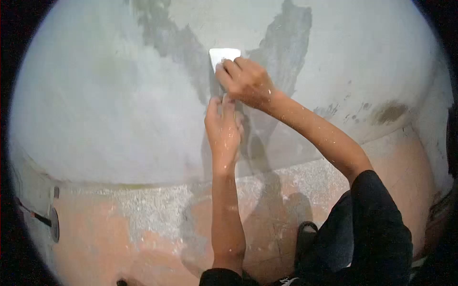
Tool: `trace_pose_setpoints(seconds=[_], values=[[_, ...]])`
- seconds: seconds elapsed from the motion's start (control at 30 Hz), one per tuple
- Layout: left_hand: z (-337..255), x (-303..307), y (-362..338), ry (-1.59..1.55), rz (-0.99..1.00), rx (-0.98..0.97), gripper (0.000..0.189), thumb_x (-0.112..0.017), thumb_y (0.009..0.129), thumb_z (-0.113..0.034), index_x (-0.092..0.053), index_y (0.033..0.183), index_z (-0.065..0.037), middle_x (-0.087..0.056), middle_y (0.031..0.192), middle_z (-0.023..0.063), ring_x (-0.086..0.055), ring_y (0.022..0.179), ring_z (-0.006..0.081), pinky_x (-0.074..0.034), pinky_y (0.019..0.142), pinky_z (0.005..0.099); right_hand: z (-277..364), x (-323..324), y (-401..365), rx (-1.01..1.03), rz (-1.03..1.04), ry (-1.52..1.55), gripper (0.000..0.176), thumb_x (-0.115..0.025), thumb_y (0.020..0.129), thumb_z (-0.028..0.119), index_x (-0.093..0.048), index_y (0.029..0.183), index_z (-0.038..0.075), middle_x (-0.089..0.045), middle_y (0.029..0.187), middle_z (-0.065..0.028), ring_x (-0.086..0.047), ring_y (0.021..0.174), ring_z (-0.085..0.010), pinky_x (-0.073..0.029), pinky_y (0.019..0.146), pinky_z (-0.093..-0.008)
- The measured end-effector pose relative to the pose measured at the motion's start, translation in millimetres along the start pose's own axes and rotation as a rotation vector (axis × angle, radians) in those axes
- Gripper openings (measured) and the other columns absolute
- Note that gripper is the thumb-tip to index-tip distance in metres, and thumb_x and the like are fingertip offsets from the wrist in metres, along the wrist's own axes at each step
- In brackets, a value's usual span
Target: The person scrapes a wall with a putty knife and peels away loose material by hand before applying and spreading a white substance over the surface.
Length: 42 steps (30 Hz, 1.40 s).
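Note:
My right hand (pixel 246 83) is closed round a white flat scraper (pixel 225 53), whose wide end points up against the grey-white wall (pixel 105 109). Just below it, my left hand (pixel 223 126) is raised in front of the wall with its fingers bent and apart. No object shows in it. Darker grey patches (pixel 288 45) spread over the wall on both sides of the scraper. White specks dot both forearms.
The orange floor (pixel 90 229) is streaked with whitish residue below the wall. A dark stain (pixel 391 112) marks the wall at right. A round dark object (pixel 55 225) stands at the left edge. My sandalled foot (pixel 307 229) is at lower right.

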<state>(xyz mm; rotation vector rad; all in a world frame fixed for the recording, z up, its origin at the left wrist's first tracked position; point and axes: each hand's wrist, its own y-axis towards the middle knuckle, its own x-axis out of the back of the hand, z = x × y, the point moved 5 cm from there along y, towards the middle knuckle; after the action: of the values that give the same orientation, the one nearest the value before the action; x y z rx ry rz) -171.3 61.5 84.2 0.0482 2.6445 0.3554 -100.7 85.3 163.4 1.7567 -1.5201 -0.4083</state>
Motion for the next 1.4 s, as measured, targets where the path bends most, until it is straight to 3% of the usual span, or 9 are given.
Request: trace_pose_setpoints(seconds=[0.3,0.43,0.57,0.67,0.73,0.87,0.97,1.3,1.4], values=[[40,22,-28,0.034,-0.052,0.109,0.023,-0.047,0.099,-0.030,-0.045,0.097,-0.007,-0.039,0.059,-0.0033,-0.030,0.043,0.0030,-0.022,0.037,0.0191,36,-3,-40,0.003,0.128,0.121,0.019,-0.063,0.069,0.012,-0.062,0.087,0.004,-0.058,0.080,-0.0042,-0.056,0.069,-0.0142,-0.046,0.055,-0.0237],[32,41,-28,0.169,0.004,-0.022,0.026,-0.049,0.098,-0.033,-0.047,0.094,-0.007,-0.041,0.057,-0.0030,-0.033,0.043,0.0029,-0.024,0.036,0.0189,50,-2,-42,-0.124,0.065,0.139,0.026,-0.062,0.070,0.010,-0.064,0.095,0.003,-0.062,0.090,-0.0054,-0.056,0.073,-0.0159,-0.047,0.059,-0.0261],[23,53,-31,0.279,-0.070,0.122,0.025,-0.050,0.097,-0.028,-0.049,0.098,-0.003,-0.044,0.061,-0.0027,-0.038,0.051,0.0039,-0.030,0.043,0.0209,59,-1,-52,-0.391,0.020,0.361,0.029,-0.061,0.073,0.007,-0.061,0.101,0.002,-0.060,0.095,-0.0112,-0.056,0.080,-0.0217,-0.048,0.067,-0.0319],[22,51,-30,0.348,-0.044,0.144,0.025,-0.050,0.097,-0.029,-0.051,0.099,-0.004,-0.046,0.062,-0.0019,-0.040,0.051,0.0045,-0.032,0.044,0.0207,60,1,-69,-0.909,-0.021,0.595,0.021,-0.060,0.081,0.008,-0.056,0.101,0.001,-0.056,0.094,-0.0129,-0.056,0.086,-0.0229,-0.049,0.076,-0.0317],[18,44,-28,0.376,-0.008,0.149,0.027,-0.048,0.098,-0.031,-0.050,0.103,-0.004,-0.046,0.061,-0.0017,-0.039,0.050,0.0044,-0.031,0.044,0.0209,62,-6,-86,-1.425,-0.089,1.060,0.019,-0.055,0.091,0.010,-0.050,0.108,0.002,-0.052,0.095,-0.0102,-0.053,0.087,-0.0175,-0.045,0.079,-0.0301],[16,50,-29,0.339,-0.017,0.143,0.036,-0.046,0.098,-0.041,-0.047,0.109,-0.006,-0.043,0.060,-0.0036,-0.037,0.049,0.0027,-0.027,0.042,0.0200,85,-5,-66,-1.903,-0.320,1.412,0.024,-0.051,0.097,0.023,-0.052,0.108,0.001,-0.049,0.091,-0.0021,-0.046,0.082,-0.0098,-0.041,0.077,-0.0257],[5,57,-31,0.373,0.003,0.193,0.031,-0.043,0.100,-0.032,-0.046,0.111,-0.003,-0.044,0.061,-0.0031,-0.039,0.051,0.0036,-0.031,0.044,0.0203,99,-17,-66,-1.972,-0.061,1.597,0.029,-0.051,0.098,0.027,-0.058,0.095,0.000,-0.050,0.082,0.0009,-0.044,0.077,-0.0081,-0.041,0.073,-0.0240],[-30,75,4,0.620,0.073,0.066,0.035,-0.043,0.100,-0.032,-0.050,0.103,0.002,-0.054,0.073,0.0034,-0.049,0.061,0.0069,-0.039,0.051,0.0227,97,-46,-23,-2.063,-0.360,1.343,0.043,-0.053,0.095,0.038,-0.052,0.072,0.003,-0.039,0.063,0.0060,-0.036,0.059,-0.0047,-0.033,0.051,-0.0242],[-22,81,7,0.690,0.073,0.015,0.038,-0.044,0.099,-0.033,-0.051,0.107,0.004,-0.058,0.078,0.0087,-0.053,0.070,0.0130,-0.044,0.061,0.0271,95,-50,-27,-2.095,-0.251,1.315,0.044,-0.054,0.094,0.040,-0.052,0.072,0.003,-0.039,0.062,0.0052,-0.037,0.059,-0.0047,-0.032,0.051,-0.0231]])
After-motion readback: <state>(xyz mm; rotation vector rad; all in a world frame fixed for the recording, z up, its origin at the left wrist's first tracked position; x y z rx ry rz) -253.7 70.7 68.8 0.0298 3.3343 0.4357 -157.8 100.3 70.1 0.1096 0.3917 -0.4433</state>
